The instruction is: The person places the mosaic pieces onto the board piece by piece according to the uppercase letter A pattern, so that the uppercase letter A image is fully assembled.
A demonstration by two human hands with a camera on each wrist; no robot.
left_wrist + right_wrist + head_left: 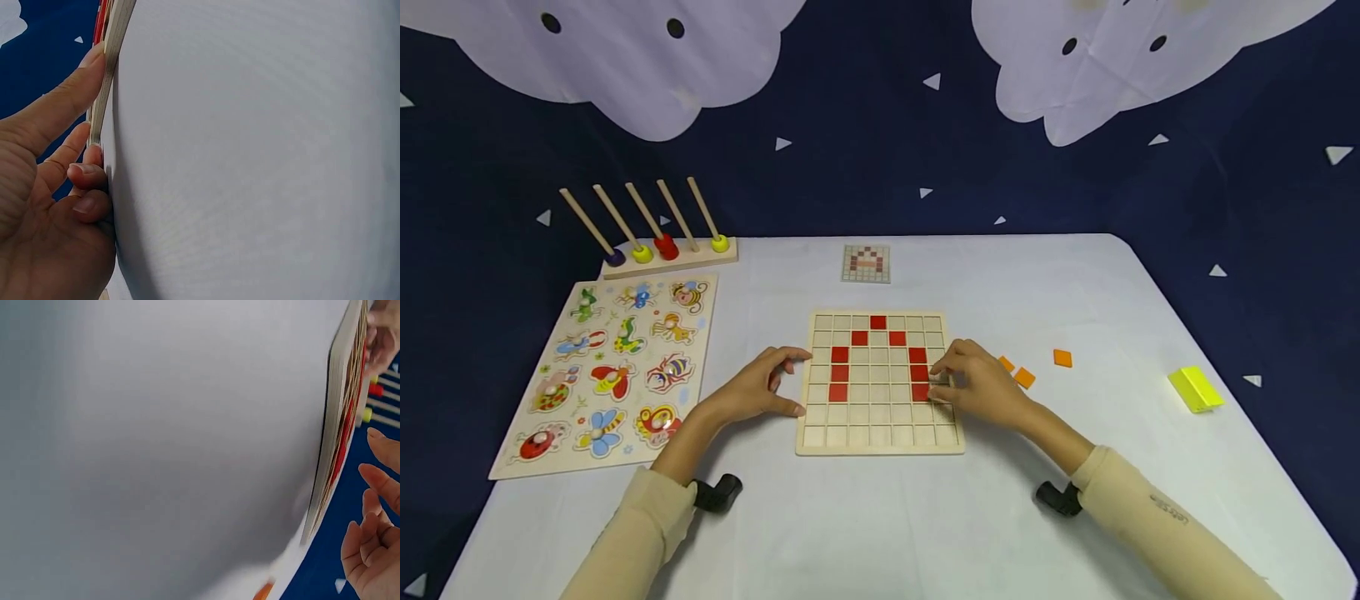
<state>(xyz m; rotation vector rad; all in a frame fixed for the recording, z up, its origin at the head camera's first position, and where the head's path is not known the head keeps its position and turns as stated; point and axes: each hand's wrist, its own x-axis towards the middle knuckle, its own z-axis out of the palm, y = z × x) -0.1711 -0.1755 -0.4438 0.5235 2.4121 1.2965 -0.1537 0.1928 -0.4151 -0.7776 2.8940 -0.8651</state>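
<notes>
A wooden grid board lies on the white table, with several red square tiles set in its cells in an arch. My left hand rests against the board's left edge, index finger near the upper part and thumb lower down; its other fingers curl loosely, as the left wrist view shows. Over the board's right side is my right hand, its fingertips close to the lowest red tile on that side. In the right wrist view, thumb and index finger stand apart and no tile shows between them.
Orange tiles lie right of the board, partly beside my right hand. A small pattern card lies behind it. At left are an insect puzzle board and a peg stand with coloured rings. A yellow block sits far right.
</notes>
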